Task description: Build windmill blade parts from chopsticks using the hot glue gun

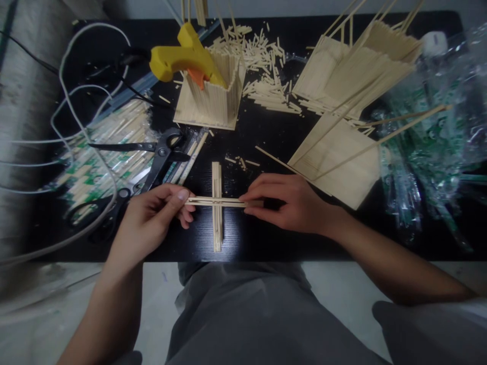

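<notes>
Thin wooden sticks form a cross near the front edge of the black table. Its upright arm is a bundle of several sticks, and a pair of sticks lies across it. My left hand pinches the left end of the crossing sticks between thumb and forefinger. At their right end, the fingertips of my right hand are closed on the same sticks. Just left of my left hand lie black pliers and black-handled scissors, partly hidden by a white cable.
A yellow glue gun rests in a stick-built box. Cut stick pieces lie behind. Stick panels and a taller box stand right, beside crumpled plastic wrappers. White cables loop over wrapped sticks at left.
</notes>
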### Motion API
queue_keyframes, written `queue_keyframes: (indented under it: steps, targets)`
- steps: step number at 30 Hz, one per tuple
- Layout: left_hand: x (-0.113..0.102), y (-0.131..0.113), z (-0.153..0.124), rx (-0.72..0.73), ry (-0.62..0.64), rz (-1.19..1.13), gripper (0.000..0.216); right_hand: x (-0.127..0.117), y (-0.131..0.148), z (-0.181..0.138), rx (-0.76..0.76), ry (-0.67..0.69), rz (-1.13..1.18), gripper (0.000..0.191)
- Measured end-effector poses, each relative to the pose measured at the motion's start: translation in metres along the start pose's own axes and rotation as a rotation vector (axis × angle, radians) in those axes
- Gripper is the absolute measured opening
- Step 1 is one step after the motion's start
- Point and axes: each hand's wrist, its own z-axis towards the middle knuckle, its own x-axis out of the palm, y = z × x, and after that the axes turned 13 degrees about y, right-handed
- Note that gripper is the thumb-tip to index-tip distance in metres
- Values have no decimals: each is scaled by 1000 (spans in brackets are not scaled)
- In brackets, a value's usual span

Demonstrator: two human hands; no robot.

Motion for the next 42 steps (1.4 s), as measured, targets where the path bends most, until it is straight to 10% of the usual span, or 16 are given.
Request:
queue_keyframes:
  steps: [42]
  targets:
    - [-3,-6,-2,-18,-24,238,35,3,-4,0,5,-24,-34,14]
